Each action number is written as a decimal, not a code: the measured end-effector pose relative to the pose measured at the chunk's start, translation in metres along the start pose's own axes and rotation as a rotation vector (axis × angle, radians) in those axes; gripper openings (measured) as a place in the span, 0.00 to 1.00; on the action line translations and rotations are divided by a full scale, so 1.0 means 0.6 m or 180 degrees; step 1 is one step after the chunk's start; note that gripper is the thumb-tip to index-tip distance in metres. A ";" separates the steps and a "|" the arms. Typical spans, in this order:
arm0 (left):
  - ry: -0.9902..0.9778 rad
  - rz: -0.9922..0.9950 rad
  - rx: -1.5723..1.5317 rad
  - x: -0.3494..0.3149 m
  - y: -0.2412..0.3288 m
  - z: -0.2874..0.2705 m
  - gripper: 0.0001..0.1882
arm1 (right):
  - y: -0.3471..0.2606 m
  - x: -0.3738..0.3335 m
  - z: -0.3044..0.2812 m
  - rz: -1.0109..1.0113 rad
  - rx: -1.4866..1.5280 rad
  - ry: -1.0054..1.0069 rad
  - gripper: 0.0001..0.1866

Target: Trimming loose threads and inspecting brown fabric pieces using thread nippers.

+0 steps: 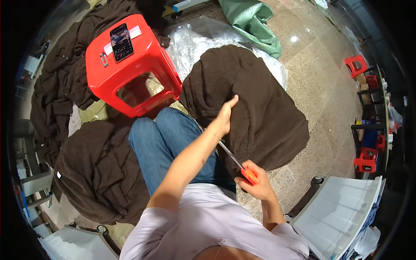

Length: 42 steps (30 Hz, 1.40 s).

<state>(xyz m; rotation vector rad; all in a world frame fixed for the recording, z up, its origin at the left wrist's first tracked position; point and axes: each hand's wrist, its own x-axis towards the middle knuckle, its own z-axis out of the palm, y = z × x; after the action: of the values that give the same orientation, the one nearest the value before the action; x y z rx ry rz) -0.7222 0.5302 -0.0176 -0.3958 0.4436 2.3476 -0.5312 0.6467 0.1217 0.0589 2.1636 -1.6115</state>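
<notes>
My left hand (223, 120) presses into a bulky dark brown fleece cloth (264, 108) heaped in front of my knees. One digit lies along the top of the cloth, and the other fingers are hidden in it. My right hand (256, 184) is wrapped round the orange-red handle of a tool (248, 174) with a long, thin metal shaft. The shaft slants up and left toward the cloth. Its tip is hidden near my left wrist, so I cannot tell the tool's exact kind or whether it touches the cloth.
Ahead and left stands a red plastic stool (102, 82) carrying a phone (121, 42) and a small metal clip-like piece (104, 59). More brown cloth (97, 169) lies left. Clear plastic sheeting (197, 37) and a green sheet (255, 26) are beyond; a white wheeled piece (340, 208) stands right.
</notes>
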 end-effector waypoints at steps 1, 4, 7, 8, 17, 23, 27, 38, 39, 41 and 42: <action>0.0061 0.0247 0.0259 0.001 0.027 -0.001 0.19 | -0.006 -0.001 0.006 -0.0077 -0.0034 -0.0079 0.14; 0.1101 0.1108 0.0891 -0.065 0.166 0.042 0.07 | -0.041 0.013 0.027 -0.0397 -0.0212 -0.0338 0.15; 0.1408 0.2471 0.1050 -0.245 0.302 0.100 0.16 | -0.093 0.030 0.058 -0.1078 -0.0110 -0.0812 0.17; 0.1597 0.3322 0.1721 -0.318 0.302 0.126 0.09 | -0.118 0.035 0.066 -0.1168 0.0025 -0.1072 0.19; 0.2457 0.3344 0.0720 -0.729 0.226 -0.122 0.13 | -0.124 0.085 0.207 -0.1200 -0.1226 -0.2189 0.30; 0.2617 0.3250 0.0718 -0.668 0.146 -0.222 0.26 | -0.095 0.099 0.181 -0.0553 -0.2054 -0.1086 0.34; 0.1993 0.3250 -0.0353 -0.674 0.142 -0.220 0.19 | -0.093 0.097 0.210 -0.1198 -0.1951 -0.0983 0.26; 0.2167 0.3543 0.0935 -0.648 0.114 -0.241 0.19 | -0.125 0.094 0.323 -0.1483 -0.1778 -0.1405 0.13; 0.2225 0.3565 0.0868 -0.647 0.111 -0.239 0.18 | -0.120 0.096 0.325 -0.1474 -0.1776 -0.1408 0.13; 0.2284 0.3576 0.0796 -0.646 0.107 -0.237 0.17 | -0.108 0.100 0.325 -0.1555 -0.1626 -0.1174 0.13; 0.2328 0.3562 0.0829 -0.646 0.105 -0.236 0.17 | -0.107 0.101 0.322 -0.1535 -0.1667 -0.1196 0.14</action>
<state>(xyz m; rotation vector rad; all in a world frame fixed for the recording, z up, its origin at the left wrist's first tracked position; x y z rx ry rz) -0.4705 0.1997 0.0230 -1.0958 1.6393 3.0315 -0.5426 0.4349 0.1140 -0.9059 2.3113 -1.0881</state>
